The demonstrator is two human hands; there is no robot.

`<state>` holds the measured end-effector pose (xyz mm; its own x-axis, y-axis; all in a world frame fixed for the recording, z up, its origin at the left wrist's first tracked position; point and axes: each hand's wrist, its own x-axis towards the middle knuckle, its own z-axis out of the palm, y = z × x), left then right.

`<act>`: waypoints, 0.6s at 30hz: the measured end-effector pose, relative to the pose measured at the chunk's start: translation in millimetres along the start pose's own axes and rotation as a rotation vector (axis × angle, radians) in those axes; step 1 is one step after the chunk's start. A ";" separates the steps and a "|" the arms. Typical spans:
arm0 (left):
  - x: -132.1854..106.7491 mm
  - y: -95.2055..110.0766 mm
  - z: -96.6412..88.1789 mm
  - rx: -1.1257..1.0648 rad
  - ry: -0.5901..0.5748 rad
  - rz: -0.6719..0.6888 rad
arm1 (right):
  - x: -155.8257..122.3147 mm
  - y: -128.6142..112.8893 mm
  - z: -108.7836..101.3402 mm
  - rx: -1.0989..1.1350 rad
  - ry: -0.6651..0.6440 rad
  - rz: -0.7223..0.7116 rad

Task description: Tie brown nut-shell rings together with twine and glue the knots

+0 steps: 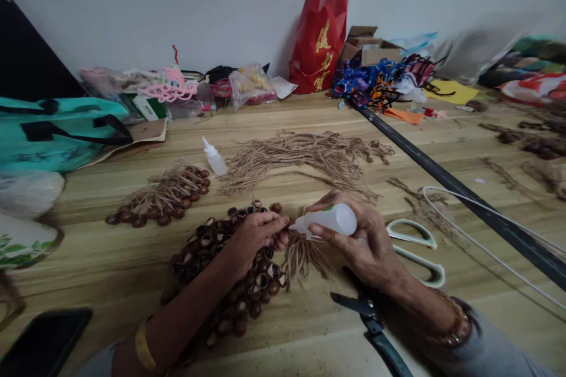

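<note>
The step in hand is bottle work at the tied end of a bunch of twine. The right hand point(360, 241) grips a white plastic squeeze bottle point(331, 220) between thumb and curled fingers, with its nozzle tilted toward the left hand point(259, 238). The left hand's fingers point(276, 225) are closed around the top of the twine bunch point(305, 256), and the nozzle tip reaches those fingers; contact with the twine itself is hidden. The bottle's contents cannot be determined. The present position calls for a firm hold on the bunch and a steady nozzle. The bunch fans downward from the left hand, just beside a heap of brown nut shells point(225, 271) on the wooden table point(88, 259). The strands look dry and frayed. A second bunch of shells and twine point(159, 197), loose twine strands point(296, 159), and a small bottle point(214, 156) lie farther up the table. White-handled scissors point(415, 250) and black-handled pliers point(371, 321) lie near the right hand.
</note>
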<state>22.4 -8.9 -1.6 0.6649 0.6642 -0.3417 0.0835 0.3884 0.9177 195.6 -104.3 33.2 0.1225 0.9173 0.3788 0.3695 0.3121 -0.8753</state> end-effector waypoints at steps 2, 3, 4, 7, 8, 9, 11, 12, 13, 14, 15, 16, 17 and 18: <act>0.4 0.1 0.0 -0.004 -0.004 -0.002 | 0.2 0.8 0.2 0.001 -0.005 -0.001; 0.7 0.0 -0.1 -0.007 -0.007 -0.002 | 0.5 1.1 0.2 0.004 -0.007 -0.002; 1.0 -0.1 -0.2 -0.010 -0.008 -0.005 | 0.9 1.2 0.1 0.009 -0.005 -0.001; 1.4 -0.3 -0.2 -0.017 -0.004 -0.018 | 1.6 0.9 -1.1 0.036 0.005 0.026; 1.3 -0.2 -0.1 -0.018 -0.002 -0.018 | 1.6 0.6 -1.6 0.046 0.010 0.044; 1.1 0.0 0.0 -0.018 -0.002 -0.018 | 1.6 0.5 -2.1 0.057 0.020 0.063; 0.5 0.5 0.3 -0.016 -0.006 -0.013 | 1.4 0.5 -2.7 0.083 0.041 0.099; 0.2 0.8 0.4 -0.013 -0.012 -0.011 | 1.5 0.7 -2.8 0.096 0.046 0.115; -0.1 1.1 0.5 -0.011 -0.017 -0.010 | 1.7 1.1 -2.6 0.106 0.049 0.128; -0.4 1.3 0.5 -0.010 -0.020 -0.010 | 2.1 1.6 -2.3 0.113 0.053 0.136; -0.6 1.4 0.6 -0.011 -0.024 -0.011 | 2.6 2.2 -2.0 0.115 0.057 0.140; -0.8 1.5 0.6 -0.013 -0.025 -0.011 | 3.2 2.7 -1.7 0.116 0.061 0.142; -1.0 1.5 0.6 -0.015 -0.025 -0.012 | 3.8 3.2 -1.5 0.119 0.067 0.145; -1.1 1.4 0.6 -0.015 -0.025 -0.010 | 4.3 3.6 -1.5 0.123 0.066 0.150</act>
<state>22.3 -9.5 0.2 0.6822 0.6445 -0.3454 0.0793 0.4044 0.9111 198.9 -99.6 32.1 0.2295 0.9387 0.2571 0.2274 0.2052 -0.9519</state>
